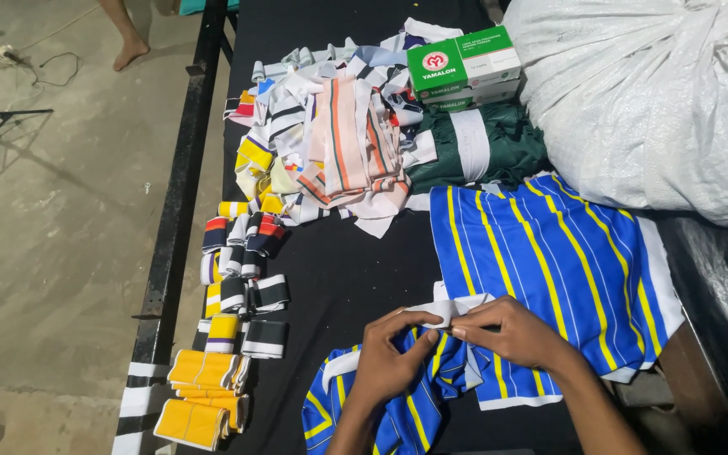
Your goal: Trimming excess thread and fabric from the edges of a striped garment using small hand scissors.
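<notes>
The left hand (389, 358) is closed in a pinch on the narrow white ribbed fabric strip (452, 308), thumb meeting fingers at its near edge, while the right hand (511, 333) pinches the same strip just beside it, fingertips pressing it flat. The strip lies between the two hands, against the edge of the blue polyester cloth with yellow and white stripes (549, 261) that spreads away beyond the right hand and bunches up under the left wrist. By the look of it, the step in hand is lining up the strip with the cloth's edge (a collar or cuff trim, probably); the next move seems to call for a steady two-handed grip so the layers do not slip apart.

Further out from the left hand, rows of folded striped ribbed bands (242, 278) lie on the black table (355, 270), with yellow ones (204, 396) nearest. Beyond both hands sit a heap of mixed trims (339, 143), green-and-white boxes (463, 66), and a large white woven sack (650, 93).
</notes>
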